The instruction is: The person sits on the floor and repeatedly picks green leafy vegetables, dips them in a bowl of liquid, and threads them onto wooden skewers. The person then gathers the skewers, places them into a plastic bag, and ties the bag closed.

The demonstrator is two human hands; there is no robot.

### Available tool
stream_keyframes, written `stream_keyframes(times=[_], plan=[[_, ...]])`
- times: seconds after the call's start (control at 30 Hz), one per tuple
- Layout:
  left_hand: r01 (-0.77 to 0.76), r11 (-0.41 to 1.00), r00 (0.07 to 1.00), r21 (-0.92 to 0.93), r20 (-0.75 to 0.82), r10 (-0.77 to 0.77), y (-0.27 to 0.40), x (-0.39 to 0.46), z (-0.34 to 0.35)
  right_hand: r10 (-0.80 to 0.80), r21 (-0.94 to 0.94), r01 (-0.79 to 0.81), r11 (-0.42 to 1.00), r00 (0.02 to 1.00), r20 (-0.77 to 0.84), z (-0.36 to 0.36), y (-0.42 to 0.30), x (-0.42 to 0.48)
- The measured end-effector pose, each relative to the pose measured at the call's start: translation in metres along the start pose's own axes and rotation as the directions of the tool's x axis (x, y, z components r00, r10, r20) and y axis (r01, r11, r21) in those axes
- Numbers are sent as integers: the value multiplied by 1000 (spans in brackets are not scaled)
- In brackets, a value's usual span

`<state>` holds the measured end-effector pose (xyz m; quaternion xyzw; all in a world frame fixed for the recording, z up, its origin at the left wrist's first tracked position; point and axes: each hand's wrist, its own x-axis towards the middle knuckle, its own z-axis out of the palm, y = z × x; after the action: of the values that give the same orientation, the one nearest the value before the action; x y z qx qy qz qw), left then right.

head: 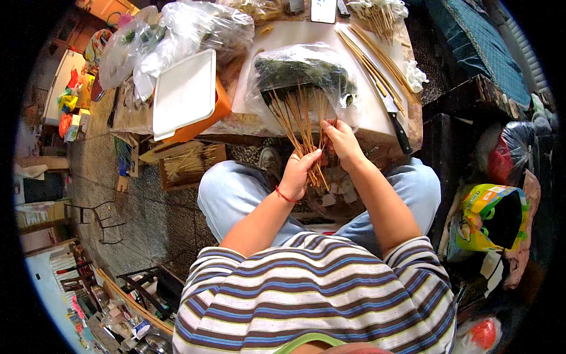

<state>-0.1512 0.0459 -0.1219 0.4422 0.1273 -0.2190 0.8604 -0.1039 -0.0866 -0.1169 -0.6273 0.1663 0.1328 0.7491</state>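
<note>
A fanned bundle of thin brown sticks [305, 110] reaches from my hands up into the mouth of a clear plastic bag [342, 62]. Inside that bag lies a stack of dark green sheets [292, 71], and the sticks' far ends meet it. My left hand [300, 168] is wrapped around the lower part of the bundle, its thumb on top. Higher up on the right side, my right hand [339, 139] pinches sticks between thumb and fingers, close to the bag's edge. The fingers beneath the bundle are hidden.
On the white board right of the bag lie a black-handled knife [398, 128] and long wooden sticks [376, 66]. An orange container with a white lid [185, 95] stands at the table's left edge. Below it is a box of sticks [192, 163]. A phone [323, 11] lies at the back.
</note>
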Motion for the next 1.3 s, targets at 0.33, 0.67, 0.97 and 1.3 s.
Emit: stream_keyframes(times=[0.33, 0.67, 0.97, 1.3], plan=[[108, 994, 993, 20, -52, -107, 9, -4, 7, -87, -120, 89, 989, 996, 23, -9, 17, 21], [103, 995, 993, -13, -57, -103, 6, -2, 4, 16, -38, -12, 999, 995, 94, -5, -3, 10], [-162, 987, 981, 0, -110, 160, -2, 4, 11, 42, 125, -68, 990, 979, 197, -3, -1, 7], [-51, 995, 996, -86, -78, 44, 5, 2, 5, 30, 192, -58, 980, 989, 147, 7, -4, 5]])
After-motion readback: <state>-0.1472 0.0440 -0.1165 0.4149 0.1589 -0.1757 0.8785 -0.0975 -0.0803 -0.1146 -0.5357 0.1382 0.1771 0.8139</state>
